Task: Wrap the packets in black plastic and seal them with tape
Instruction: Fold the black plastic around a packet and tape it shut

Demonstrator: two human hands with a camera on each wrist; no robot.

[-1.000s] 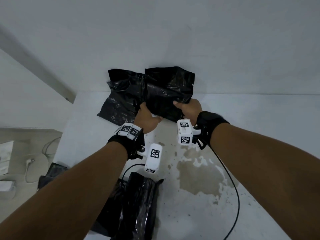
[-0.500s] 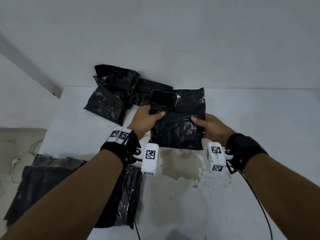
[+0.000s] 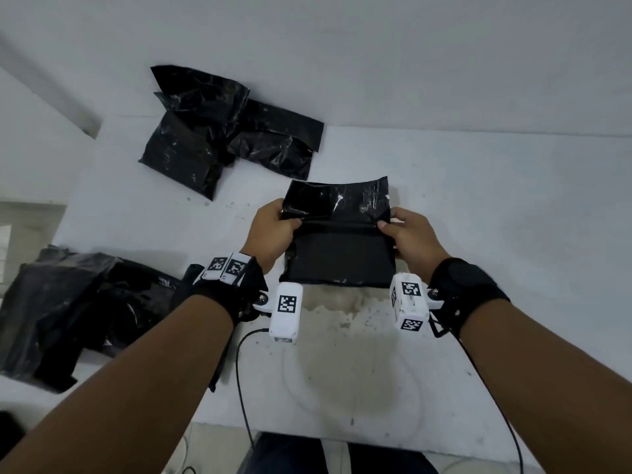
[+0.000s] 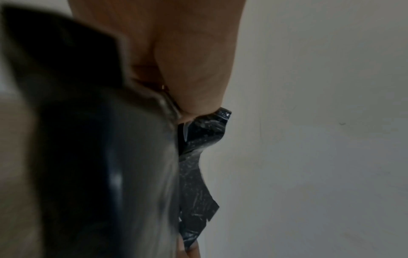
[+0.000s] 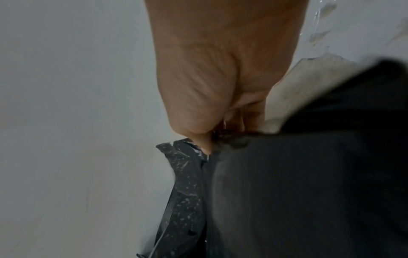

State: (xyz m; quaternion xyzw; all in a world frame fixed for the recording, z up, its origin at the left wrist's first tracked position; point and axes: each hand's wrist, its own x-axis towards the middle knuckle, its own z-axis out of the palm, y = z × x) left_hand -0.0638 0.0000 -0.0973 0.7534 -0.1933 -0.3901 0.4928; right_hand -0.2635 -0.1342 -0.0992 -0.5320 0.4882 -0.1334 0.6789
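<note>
Head view: at frame centre both hands hold one packet (image 3: 342, 258) wrapped in black plastic, just above the white table (image 3: 478, 234). The left hand (image 3: 273, 230) grips its left edge, fingers curled over the fold of the plastic. The right hand (image 3: 408, 234) pinches the right edge at the same fold, thumb on top. A shiny flap (image 3: 338, 200) of the plastic stands up beyond the fold, toward the top of the frame. Below the packet lies a pale stain (image 3: 342, 313) on the table. In the upper left, against the wall (image 3: 376, 46), lies a pile of wrapped packets (image 3: 219, 131), well apart from the hands. At the left edge, lower down, sits a heap of loose black plastic (image 3: 68, 309). A cable (image 3: 239, 371) runs from the left wrist to the bottom of the frame.

Left wrist view: the left hand (image 4: 181, 61) fills the top centre, closed on the plastic. The packet (image 4: 99, 165) is a dark blur over the left half; the speckled flap (image 4: 196, 165) hangs at centre against the wall (image 4: 320, 122).

Right wrist view: the right hand (image 5: 220, 69) comes down from the top, thumb and fingers pinching the plastic. The packet (image 5: 309, 192) fills the lower right; the flap (image 5: 183, 192) shows at bottom centre.
</note>
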